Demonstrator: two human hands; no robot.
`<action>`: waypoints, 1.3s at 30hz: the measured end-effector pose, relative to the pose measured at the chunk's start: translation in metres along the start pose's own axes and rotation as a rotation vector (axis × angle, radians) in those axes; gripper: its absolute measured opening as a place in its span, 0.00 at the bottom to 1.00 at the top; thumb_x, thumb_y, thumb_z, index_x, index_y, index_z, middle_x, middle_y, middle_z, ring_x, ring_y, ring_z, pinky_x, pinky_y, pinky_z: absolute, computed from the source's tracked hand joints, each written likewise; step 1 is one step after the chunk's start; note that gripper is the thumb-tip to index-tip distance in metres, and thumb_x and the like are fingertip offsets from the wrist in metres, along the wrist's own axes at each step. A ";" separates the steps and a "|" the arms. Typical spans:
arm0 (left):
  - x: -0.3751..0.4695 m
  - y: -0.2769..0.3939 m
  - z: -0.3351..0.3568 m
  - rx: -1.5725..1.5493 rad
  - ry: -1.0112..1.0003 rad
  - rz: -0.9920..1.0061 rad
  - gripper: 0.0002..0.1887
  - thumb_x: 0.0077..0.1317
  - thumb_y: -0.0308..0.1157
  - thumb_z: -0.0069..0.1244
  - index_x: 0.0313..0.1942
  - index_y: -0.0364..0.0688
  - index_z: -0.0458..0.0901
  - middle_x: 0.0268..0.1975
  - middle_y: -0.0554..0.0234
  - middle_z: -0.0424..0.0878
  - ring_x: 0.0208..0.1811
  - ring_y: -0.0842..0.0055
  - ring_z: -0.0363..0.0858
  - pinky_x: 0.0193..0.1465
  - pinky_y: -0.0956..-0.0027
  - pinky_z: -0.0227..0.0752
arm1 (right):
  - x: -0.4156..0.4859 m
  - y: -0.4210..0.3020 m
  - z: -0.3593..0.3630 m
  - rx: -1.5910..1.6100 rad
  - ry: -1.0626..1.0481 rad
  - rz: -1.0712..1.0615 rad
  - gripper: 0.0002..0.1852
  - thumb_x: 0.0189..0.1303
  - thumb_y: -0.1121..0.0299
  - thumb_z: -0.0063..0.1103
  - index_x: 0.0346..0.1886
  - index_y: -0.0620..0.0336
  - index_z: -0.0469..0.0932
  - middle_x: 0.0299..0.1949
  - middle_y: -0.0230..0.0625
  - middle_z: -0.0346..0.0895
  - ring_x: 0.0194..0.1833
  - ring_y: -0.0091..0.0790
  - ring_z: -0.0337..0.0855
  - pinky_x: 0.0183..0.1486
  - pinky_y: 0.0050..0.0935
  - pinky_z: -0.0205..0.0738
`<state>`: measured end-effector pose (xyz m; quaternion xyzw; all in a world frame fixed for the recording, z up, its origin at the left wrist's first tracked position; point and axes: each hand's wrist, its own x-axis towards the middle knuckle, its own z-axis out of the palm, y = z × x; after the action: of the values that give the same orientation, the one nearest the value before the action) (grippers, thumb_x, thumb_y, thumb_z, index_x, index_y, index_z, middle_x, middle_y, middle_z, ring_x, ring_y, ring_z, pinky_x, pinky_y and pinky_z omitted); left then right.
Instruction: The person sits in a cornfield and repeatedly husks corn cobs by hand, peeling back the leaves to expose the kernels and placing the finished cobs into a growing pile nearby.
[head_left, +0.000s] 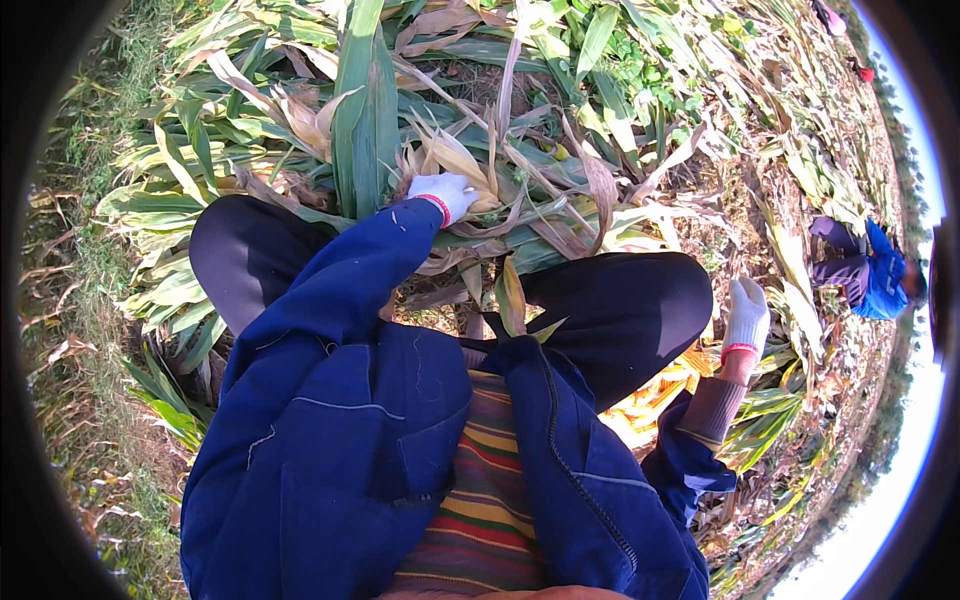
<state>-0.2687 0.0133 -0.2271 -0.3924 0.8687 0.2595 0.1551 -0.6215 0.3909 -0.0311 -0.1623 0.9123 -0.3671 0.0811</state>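
My left hand (444, 196), in a white knit glove with a red cuff, reaches between my bent knees. Its fingers are closed on a corn ear in pale dry husk (459, 159); the ear's far side is hidden under leaves. Brown corn silk shows beside the glove. My right hand (747, 315), gloved the same way, is off to the right of my right knee, fingers loosely bent and nothing visible in it. Below it, partly covered by my leg and sleeve, lies a heap of husked orange corn ears (652, 394). Another husked-over ear (304, 124) lies farther left.
Cut corn stalks with long green leaves (367, 112) cover the ground before me. A dry leaf (512, 300) stands up near my lap. Grass (97, 247) borders the left. A person in a blue jacket (881, 266) is at the right, with other small figures farther off.
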 end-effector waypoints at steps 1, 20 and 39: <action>0.003 -0.004 0.007 0.001 -0.014 0.004 0.27 0.76 0.58 0.41 0.56 0.48 0.88 0.58 0.53 0.88 0.62 0.56 0.85 0.64 0.51 0.75 | 0.011 -0.035 0.018 0.004 -0.106 -0.071 0.22 0.69 0.62 0.64 0.59 0.70 0.83 0.53 0.43 0.88 0.51 0.31 0.86 0.56 0.31 0.77; -0.029 -0.024 -0.021 -0.523 -0.004 -0.034 0.34 0.69 0.59 0.54 0.58 0.34 0.83 0.55 0.37 0.87 0.58 0.49 0.85 0.63 0.55 0.75 | -0.033 -0.130 0.354 -0.423 -0.528 -0.218 0.26 0.58 0.47 0.64 0.47 0.62 0.88 0.45 0.56 0.88 0.51 0.56 0.89 0.58 0.45 0.79; -0.110 -0.122 -0.267 -2.260 0.702 0.878 0.22 0.79 0.41 0.49 0.66 0.38 0.76 0.62 0.47 0.82 0.61 0.52 0.83 0.63 0.44 0.78 | -0.053 -0.230 0.183 0.046 -1.074 -0.105 0.16 0.72 0.62 0.66 0.48 0.69 0.87 0.34 0.32 0.87 0.34 0.22 0.83 0.37 0.24 0.77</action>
<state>-0.1221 -0.1414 0.0029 -0.0323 0.2136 0.7673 -0.6038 -0.4689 0.1360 -0.0001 -0.3705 0.7249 -0.2560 0.5212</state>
